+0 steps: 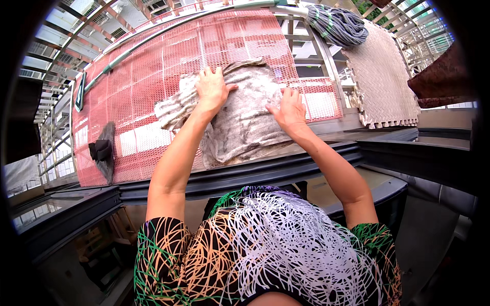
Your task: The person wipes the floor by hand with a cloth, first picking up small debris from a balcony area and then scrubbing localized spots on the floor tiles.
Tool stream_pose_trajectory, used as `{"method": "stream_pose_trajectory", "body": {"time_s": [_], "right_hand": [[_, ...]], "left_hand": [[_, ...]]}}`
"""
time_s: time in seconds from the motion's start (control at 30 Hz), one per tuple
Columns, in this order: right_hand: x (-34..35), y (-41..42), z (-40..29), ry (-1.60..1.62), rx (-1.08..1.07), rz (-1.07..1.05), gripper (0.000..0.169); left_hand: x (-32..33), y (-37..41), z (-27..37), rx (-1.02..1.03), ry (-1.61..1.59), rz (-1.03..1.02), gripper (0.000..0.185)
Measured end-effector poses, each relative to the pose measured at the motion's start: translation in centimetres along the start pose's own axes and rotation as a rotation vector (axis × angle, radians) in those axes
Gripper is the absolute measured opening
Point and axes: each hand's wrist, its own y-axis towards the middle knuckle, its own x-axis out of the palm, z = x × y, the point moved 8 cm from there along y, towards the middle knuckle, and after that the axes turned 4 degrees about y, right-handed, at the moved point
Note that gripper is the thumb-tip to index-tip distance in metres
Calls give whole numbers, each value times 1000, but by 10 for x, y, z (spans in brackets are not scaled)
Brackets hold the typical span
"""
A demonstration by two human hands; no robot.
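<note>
A mottled grey and white knit garment [245,114] lies spread on a red perforated mat [145,95], with creases across its body. Its left part, apparently a sleeve [176,109], is bunched into folds. My left hand [212,88] rests palm down on the upper left of the garment, thumb pointing right and away from the fingers. At the garment's right edge is my right hand [291,109], its fingers slightly bent and its thumb spread over the fabric. The undersides of both hands are hidden.
A dark window track [245,174] runs between my body and the mat. A long green pole [153,40] crosses the mat's far side. A grey string mop head [337,26] lies by a beige foam mat [383,76]. A dark grey furry item [105,153] sits at left. Metal bars surround the ledge.
</note>
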Motion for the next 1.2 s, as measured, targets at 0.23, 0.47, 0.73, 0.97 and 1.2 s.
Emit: {"method": "stream_pose_trajectory", "body": {"time_s": [0.23, 0.47, 0.73, 0.97, 1.2], "right_hand": [[-6, -43, -3, 164, 74, -110, 92], [-14, -23, -13, 1129, -95, -508, 107], [-28, -11, -31, 1827, 81, -906, 78], [-132, 19, -55, 971, -557, -142, 33], [-60, -34, -31, 171, -647, -541, 50]], "left_hand": [[12, -15, -3, -166, -1232, -407, 16], [-88, -54, 75, -158, -2127, -826, 21], [-56, -23, 73, -146, -2372, -1122, 34], [-61, 11, 41, 356, -1835, -871, 40], [-14, -20, 18, 607, -723, -849, 18]]}}
